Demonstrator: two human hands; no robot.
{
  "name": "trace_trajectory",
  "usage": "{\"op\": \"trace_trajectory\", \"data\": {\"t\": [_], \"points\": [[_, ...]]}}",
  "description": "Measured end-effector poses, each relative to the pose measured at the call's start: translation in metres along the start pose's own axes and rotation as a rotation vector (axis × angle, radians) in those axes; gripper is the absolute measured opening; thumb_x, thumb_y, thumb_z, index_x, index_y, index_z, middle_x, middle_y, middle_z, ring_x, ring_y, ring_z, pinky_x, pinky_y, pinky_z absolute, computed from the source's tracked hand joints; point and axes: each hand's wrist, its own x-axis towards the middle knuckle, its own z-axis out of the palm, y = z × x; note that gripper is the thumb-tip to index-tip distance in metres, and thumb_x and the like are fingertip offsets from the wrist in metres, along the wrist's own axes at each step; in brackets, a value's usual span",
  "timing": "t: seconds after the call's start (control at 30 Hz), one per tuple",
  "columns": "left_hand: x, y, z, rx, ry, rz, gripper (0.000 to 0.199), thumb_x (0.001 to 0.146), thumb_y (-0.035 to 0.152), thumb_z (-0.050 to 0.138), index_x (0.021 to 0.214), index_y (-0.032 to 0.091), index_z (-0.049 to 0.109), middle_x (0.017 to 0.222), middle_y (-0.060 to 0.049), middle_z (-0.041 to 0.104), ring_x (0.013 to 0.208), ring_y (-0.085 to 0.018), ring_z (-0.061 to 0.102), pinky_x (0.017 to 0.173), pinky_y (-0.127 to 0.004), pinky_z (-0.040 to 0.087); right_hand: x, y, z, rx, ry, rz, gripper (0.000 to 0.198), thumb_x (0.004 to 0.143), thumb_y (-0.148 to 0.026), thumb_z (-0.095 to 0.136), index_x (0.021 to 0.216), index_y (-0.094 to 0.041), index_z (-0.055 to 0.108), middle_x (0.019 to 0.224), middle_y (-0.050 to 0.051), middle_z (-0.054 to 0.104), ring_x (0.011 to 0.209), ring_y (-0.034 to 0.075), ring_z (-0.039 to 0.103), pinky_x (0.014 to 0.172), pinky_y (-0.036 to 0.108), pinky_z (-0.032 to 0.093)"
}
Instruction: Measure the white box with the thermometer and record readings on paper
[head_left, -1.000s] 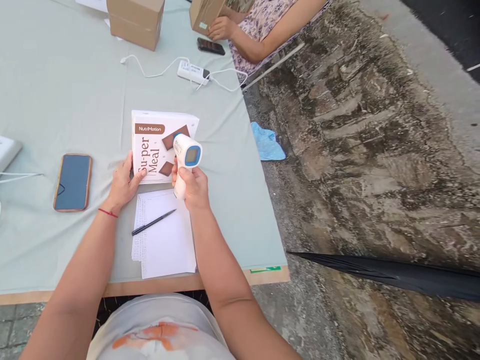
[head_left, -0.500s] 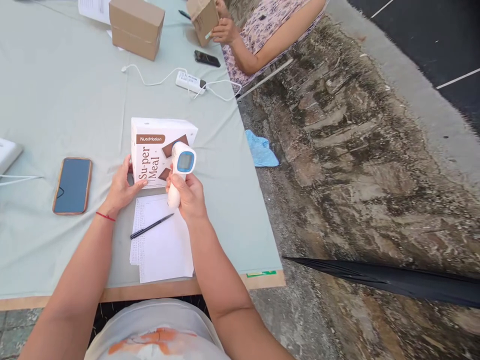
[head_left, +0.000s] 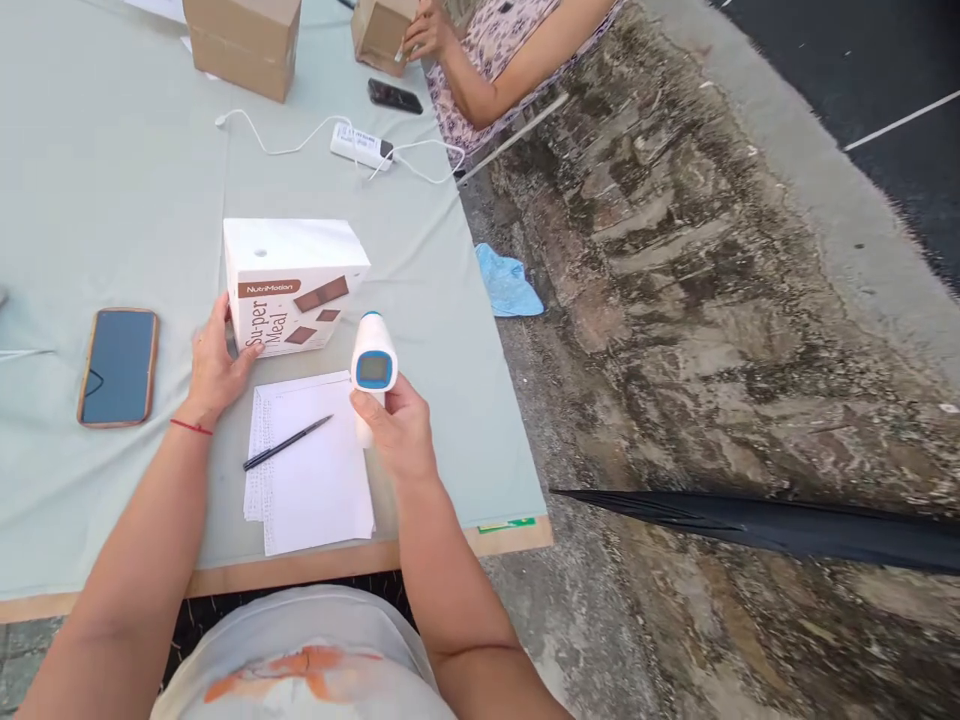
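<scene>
My left hand (head_left: 219, 358) grips the lower left edge of a white box (head_left: 296, 245) printed "NutriMotion Su-per Meal", thumb on its front face and the other fingers along its side. The box is upright on the table. In my right hand (head_left: 401, 425) is a white infrared thermometer (head_left: 375, 365) with a blue-rimmed screen facing me; its handle is partly hidden by my fingers. It is to the right of the box, apart from it. Below both lie white paper sheets (head_left: 319, 490) with a black pen (head_left: 287, 443) across them.
A phone (head_left: 118, 367) lies left of my left hand. Farther back are a white power bank (head_left: 360, 147) with a cable, a dark phone (head_left: 395, 96) and a cardboard box (head_left: 244, 45). Another person's hand (head_left: 427, 30) holds a smaller carton (head_left: 379, 35). The table's right edge drops to rough ground.
My right hand has drawn the thermometer away from the box front, rightward and toward me. The box now shows more of its top, with my left hand still on it. The whole view has shifted slightly.
</scene>
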Motion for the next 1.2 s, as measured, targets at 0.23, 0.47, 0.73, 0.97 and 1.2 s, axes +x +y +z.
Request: {"op": "trace_trajectory", "data": {"t": [0.23, 0.47, 0.73, 0.97, 1.2], "points": [[-0.008, 0.001, 0.006, 0.215, -0.008, -0.195, 0.076, 0.081, 0.036, 0.077, 0.148, 0.021, 0.043, 0.151, -0.018, 0.053, 0.144, -0.041, 0.047, 0.120, -0.063, 0.036, 0.004, 0.075, -0.070, -0.781, 0.079, 0.004, 0.058, 0.078, -0.062, 0.070, 0.122, -0.024, 0.068, 0.117, 0.010, 0.060, 0.106, 0.028, 0.061, 0.092, 0.047, 0.054], [-0.009, -0.005, -0.003, 0.246, -0.319, -0.145, 0.126, 0.065, 0.060, 0.091, 0.164, 0.028, 0.021, 0.174, -0.019, 0.017, 0.161, -0.048, 0.009, 0.125, -0.071, 0.014, -0.013, 0.057, -0.031, -0.906, -0.124, -0.542, 0.020, 0.095, -0.030, 0.063, 0.113, -0.027, 0.073, 0.100, 0.007, 0.062, 0.095, 0.024, 0.058, 0.089, 0.044, 0.046], [-0.011, -0.004, -0.004, 0.271, -0.444, -0.162, 0.147, 0.059, 0.057, 0.095, 0.168, 0.018, 0.006, 0.175, -0.027, 0.000, 0.161, -0.050, 0.000, 0.125, -0.072, 0.006, -0.007, 0.046, -0.019, -0.850, -0.456, -0.577, 0.014, 0.099, -0.023, 0.057, 0.092, -0.023, 0.069, 0.083, 0.003, 0.065, 0.079, 0.018, 0.058, 0.074, 0.035, 0.041], [-0.014, -0.002, 0.003, 0.252, -0.416, -0.173, 0.149, 0.055, 0.060, 0.095, 0.169, 0.018, 0.008, 0.175, -0.025, 0.004, 0.161, -0.050, 0.001, 0.128, -0.068, 0.003, -0.009, 0.049, 0.022, -0.159, -0.048, -0.217, 0.008, 0.086, -0.032, 0.064, 0.085, -0.025, 0.060, 0.073, -0.004, 0.063, 0.062, 0.013, 0.056, 0.061, 0.029, 0.048], [-0.015, 0.001, 0.006, 0.263, -0.427, -0.174, 0.149, 0.058, 0.057, 0.095, 0.169, 0.017, 0.005, 0.176, -0.023, 0.003, 0.162, -0.050, -0.002, 0.130, -0.064, 0.001, -0.017, 0.065, 0.058, -0.209, 0.023, -0.075, 0.011, 0.077, -0.035, 0.065, 0.076, -0.024, 0.064, 0.063, -0.005, 0.061, 0.056, 0.011, 0.051, 0.056, 0.028, 0.047]]}}
